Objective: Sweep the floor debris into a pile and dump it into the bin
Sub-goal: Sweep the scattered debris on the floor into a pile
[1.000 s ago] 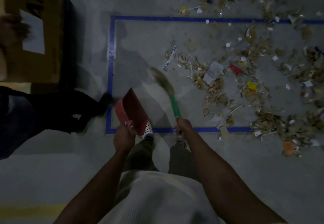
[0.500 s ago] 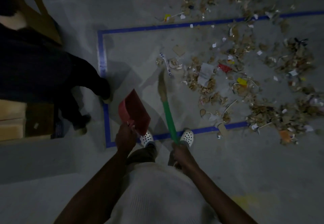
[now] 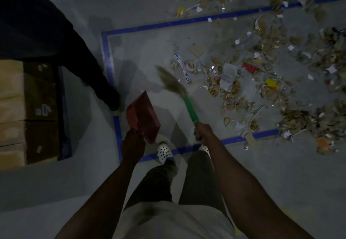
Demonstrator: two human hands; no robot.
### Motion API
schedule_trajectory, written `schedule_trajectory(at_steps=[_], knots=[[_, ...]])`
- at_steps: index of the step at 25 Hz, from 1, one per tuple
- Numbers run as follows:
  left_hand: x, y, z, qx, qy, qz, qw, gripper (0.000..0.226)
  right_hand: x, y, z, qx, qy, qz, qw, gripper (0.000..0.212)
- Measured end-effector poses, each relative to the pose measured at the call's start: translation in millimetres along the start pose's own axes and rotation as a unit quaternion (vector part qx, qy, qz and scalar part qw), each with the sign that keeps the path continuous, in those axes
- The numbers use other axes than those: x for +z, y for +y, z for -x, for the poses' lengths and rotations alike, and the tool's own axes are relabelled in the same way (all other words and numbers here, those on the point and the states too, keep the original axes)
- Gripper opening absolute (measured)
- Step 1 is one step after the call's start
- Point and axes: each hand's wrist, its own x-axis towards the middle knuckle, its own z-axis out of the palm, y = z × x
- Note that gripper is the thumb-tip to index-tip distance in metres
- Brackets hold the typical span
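Grey floor (image 3: 243,173), debris (image 3: 262,81) scattered; right hand (image 3: 203,132) w/ broom (image 3: 179,96).

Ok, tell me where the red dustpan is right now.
In the head view the red dustpan is left of centre, held off the floor in the left hand, just left of the green-handled broom.

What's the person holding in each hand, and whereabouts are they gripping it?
The left hand grips the red dustpan at its near end. The right hand holds the broom by its green handle's near end.
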Motion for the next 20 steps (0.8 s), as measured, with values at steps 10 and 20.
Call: schedule_trajectory(at_steps=[10, 20], knots=[[-29, 73, -51, 0.064, -0.032, 0.011, 0.997, 0.021, -7, 4, 125, -0.016, -0.050, -0.113, 0.992, 0.035], [-13, 148, -138, 0.085, -0.049, -0.055, 0.994, 0.024, -25, -101, 14, 0.022, -0.074, -0.018, 0.997, 0.033]])
